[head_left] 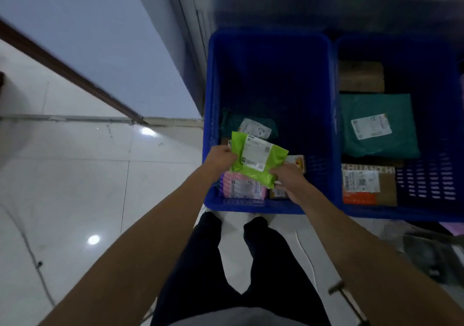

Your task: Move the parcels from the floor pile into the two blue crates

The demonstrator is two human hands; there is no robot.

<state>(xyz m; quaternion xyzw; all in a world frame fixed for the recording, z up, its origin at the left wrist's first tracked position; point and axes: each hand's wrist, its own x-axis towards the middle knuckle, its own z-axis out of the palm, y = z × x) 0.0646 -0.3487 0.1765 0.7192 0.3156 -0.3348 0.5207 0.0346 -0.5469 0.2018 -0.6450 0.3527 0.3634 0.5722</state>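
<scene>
We've got the green parcel (258,159) over the left crate (271,49); left hand (221,158) pinching its edge; right hand (288,181) gripping its lower corner.

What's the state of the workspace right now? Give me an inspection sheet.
Surface: white tiled floor, glossy, with light reflections.
Job's things: green mailer held over the left blue crate, which holds a small teal mailer, a pink striped parcel and a small carton. The right blue crate holds a large teal mailer, a labelled carton and a brown box.
Clutter: dark blurred object at lower right, unidentifiable.
Hands: left hand and right hand both grip the green mailer.
Cables: thin pale line on the floor; cannot tell if it is a cable.
Surroundings: blue-grey wall with brown skirting; metal panel behind the crates.
</scene>
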